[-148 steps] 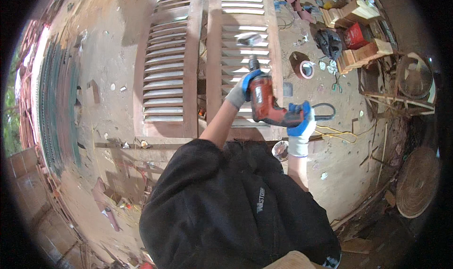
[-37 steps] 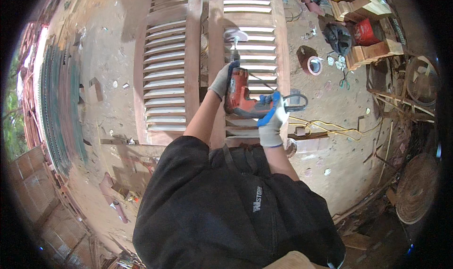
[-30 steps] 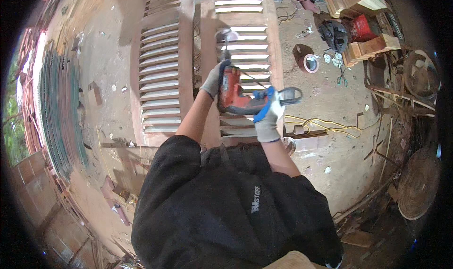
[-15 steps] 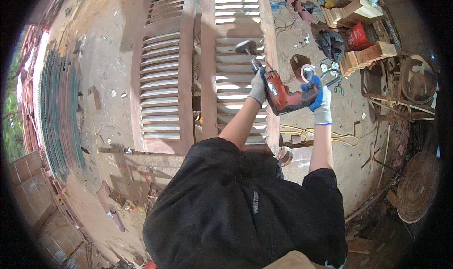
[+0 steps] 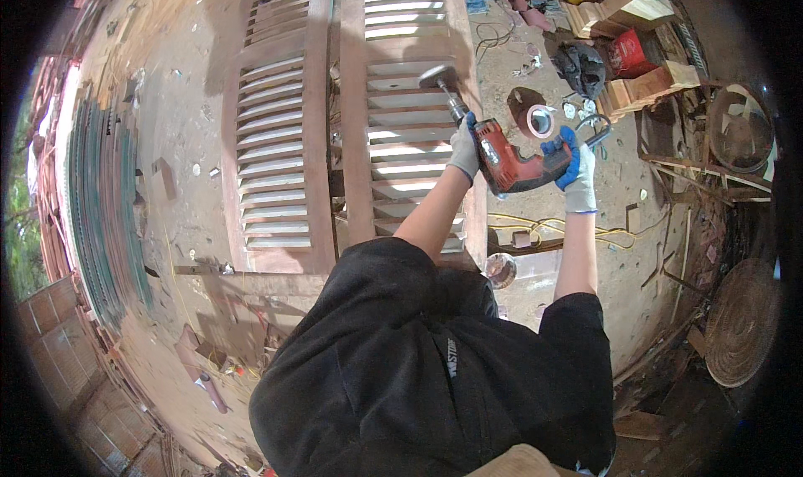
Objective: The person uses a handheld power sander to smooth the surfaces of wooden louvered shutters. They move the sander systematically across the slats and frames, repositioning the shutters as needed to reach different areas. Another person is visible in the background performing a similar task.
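Both hands (image 5: 464, 149) (image 5: 579, 176) clasp a red drill (image 5: 502, 157), its handle (image 5: 550, 167) partly hidden by the right glove (image 5: 584, 194).

Your floor (image 5: 619, 310) bears a tape roll (image 5: 532, 120) and yellow cord (image 5: 550, 223) toward its right edge, greenish slats (image 5: 104, 209) along its left.

Black top (image 5: 360, 351), white lettering (image 5: 452, 356), blue-and-white gloves (image 5: 579, 191)

A dusty tan floor (image 5: 188, 88), scattered with scraps (image 5: 535, 18), spans the frame's middle. Daylit greenery (image 5: 30, 255) shows at the far left edge, tile-like squares (image 5: 50, 318) at lower left; the right edge is dim and deeply shadowed.
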Available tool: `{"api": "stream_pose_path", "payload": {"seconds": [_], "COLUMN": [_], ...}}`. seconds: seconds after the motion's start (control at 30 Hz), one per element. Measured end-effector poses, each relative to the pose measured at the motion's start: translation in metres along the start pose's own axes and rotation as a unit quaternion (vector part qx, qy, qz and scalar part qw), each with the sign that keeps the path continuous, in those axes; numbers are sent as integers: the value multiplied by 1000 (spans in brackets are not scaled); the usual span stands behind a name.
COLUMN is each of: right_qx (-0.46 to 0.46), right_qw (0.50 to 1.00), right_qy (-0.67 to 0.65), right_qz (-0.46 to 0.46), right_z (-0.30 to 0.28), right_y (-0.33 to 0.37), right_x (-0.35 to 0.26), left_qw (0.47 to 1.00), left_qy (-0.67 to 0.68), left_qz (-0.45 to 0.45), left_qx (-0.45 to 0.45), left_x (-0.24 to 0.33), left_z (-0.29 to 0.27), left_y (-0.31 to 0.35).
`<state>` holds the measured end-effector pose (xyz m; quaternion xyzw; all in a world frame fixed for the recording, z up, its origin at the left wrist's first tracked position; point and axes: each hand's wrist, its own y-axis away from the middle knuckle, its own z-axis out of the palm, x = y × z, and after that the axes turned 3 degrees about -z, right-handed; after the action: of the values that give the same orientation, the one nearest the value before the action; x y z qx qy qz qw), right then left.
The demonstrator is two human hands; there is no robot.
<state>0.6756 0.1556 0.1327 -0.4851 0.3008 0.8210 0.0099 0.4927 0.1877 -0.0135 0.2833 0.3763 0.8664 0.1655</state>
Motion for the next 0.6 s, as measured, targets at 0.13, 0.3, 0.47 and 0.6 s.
{"api": "stream_pose_path", "payload": {"seconds": [0.13, 0.3, 0.47, 0.6], "right_qx": [36, 131, 143, 160], "right_qw": [996, 969, 976, 971], "right_qy": [-53, -199, -155, -154], "right_qz": [-60, -62, -60, -92], "right_z": [8, 23, 31, 58], "right_y": [25, 91, 92, 101], "right_x": [4, 39, 93, 100], "left_qw": [998, 965, 978, 960], "left_qy": [-44, -244, -206, -250], "left_qz": [5, 45, 12, 2], "left_qx": [-42, -82, 2, -126], "left_x": [16, 56, 61, 92], "left_z": [13, 8, -45, -43], "left_y": [5, 40, 13, 22]}}
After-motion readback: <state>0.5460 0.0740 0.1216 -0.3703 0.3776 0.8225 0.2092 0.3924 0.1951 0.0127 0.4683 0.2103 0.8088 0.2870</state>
